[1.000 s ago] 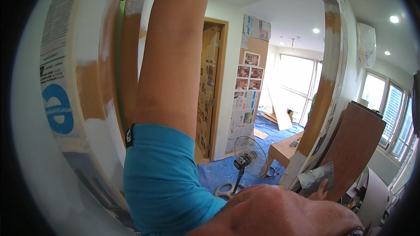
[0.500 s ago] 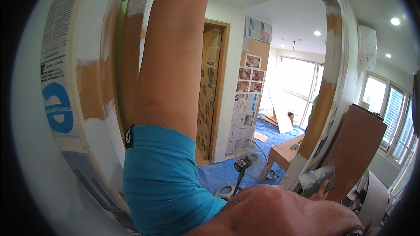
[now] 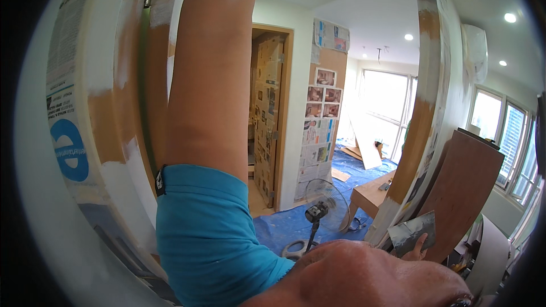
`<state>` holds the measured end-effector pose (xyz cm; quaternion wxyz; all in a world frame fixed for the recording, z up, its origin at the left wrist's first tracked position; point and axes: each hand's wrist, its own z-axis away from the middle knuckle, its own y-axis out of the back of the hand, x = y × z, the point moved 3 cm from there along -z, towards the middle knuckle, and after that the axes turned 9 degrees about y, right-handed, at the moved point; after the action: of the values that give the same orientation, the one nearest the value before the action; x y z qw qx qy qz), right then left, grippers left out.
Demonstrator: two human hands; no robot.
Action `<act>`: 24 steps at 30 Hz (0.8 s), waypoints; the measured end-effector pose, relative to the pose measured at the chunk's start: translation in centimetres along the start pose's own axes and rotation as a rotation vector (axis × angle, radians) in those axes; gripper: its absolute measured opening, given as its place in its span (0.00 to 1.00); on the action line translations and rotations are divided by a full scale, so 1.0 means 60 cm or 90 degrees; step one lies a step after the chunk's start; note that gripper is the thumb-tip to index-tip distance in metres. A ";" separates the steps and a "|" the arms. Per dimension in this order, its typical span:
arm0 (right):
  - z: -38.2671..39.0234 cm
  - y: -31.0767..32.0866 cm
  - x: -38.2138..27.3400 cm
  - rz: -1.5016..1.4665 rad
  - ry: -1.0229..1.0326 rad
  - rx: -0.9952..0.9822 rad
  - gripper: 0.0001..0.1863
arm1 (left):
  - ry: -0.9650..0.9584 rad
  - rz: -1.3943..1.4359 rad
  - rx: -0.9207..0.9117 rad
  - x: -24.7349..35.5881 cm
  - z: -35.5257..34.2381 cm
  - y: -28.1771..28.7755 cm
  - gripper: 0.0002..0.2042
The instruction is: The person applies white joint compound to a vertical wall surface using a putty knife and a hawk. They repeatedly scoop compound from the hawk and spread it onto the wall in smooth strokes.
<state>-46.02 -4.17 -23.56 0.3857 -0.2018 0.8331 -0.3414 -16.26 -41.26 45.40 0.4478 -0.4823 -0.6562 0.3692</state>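
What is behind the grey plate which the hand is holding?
Behind the grey plate, part of the brown board shows beyond its right edge. The plate and the hand cover whatever lies directly behind them, so that cannot be seen.

Standing fan point(image 3: 316, 212) on blue sheeting point(image 3: 276, 228); wooden table point(image 3: 369, 197) near fan; tilted brown board point(image 3: 463, 187).

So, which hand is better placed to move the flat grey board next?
Likely the right hand: it holds the flat grey board. The left arm stretches upward, its hand out of view.
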 end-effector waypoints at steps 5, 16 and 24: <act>0.005 0.002 0.003 -0.003 -0.027 0.031 0.23 | 0.006 0.016 -0.028 0.020 0.056 -0.004 0.27; -0.003 -0.007 0.022 0.010 -0.031 0.003 0.24 | 0.068 0.071 0.007 -0.012 0.029 0.003 0.30; 0.001 -0.003 0.030 -0.002 -0.021 -0.010 0.25 | 0.030 0.032 0.008 -0.028 0.008 -0.025 0.30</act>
<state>-47.08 -5.38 -24.33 0.3971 -0.2119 0.8289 -0.3321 -16.96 -43.30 46.23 0.4570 -0.5042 -0.6309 0.3727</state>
